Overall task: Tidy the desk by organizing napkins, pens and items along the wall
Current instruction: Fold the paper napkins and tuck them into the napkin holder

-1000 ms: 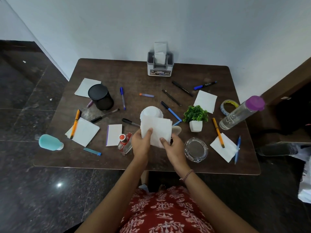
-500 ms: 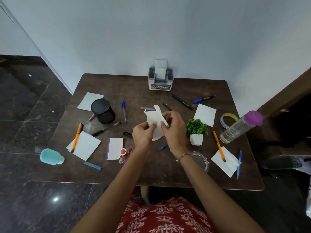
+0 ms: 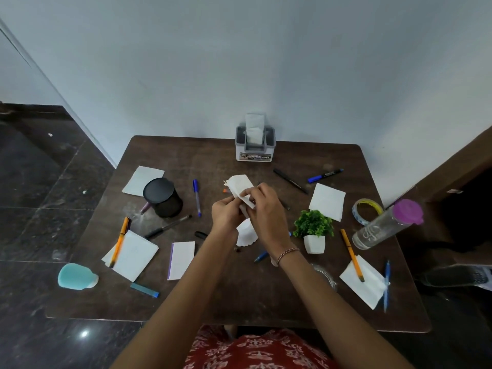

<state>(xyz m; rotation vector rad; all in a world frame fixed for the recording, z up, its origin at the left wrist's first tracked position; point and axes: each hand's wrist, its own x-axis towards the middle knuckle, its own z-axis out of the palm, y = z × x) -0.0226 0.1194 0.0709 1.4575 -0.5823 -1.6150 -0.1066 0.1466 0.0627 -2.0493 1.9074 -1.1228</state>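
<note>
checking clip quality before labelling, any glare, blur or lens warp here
Head view: bright glare spot on the glossy floor; wide-angle warp bows the table edges; the napkin holder looks slightly smeared; light is soft and even, shadows faint.

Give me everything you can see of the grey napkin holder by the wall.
The napkin holder is a small grey box, plastic by its look, with a white base bearing a printed label. It stands upright at the back edge of the table, centred, close to the wall. Its middle slot holds white napkins on end, rising above the rim; the side compartments look dark. Nothing else touches it.
</note>
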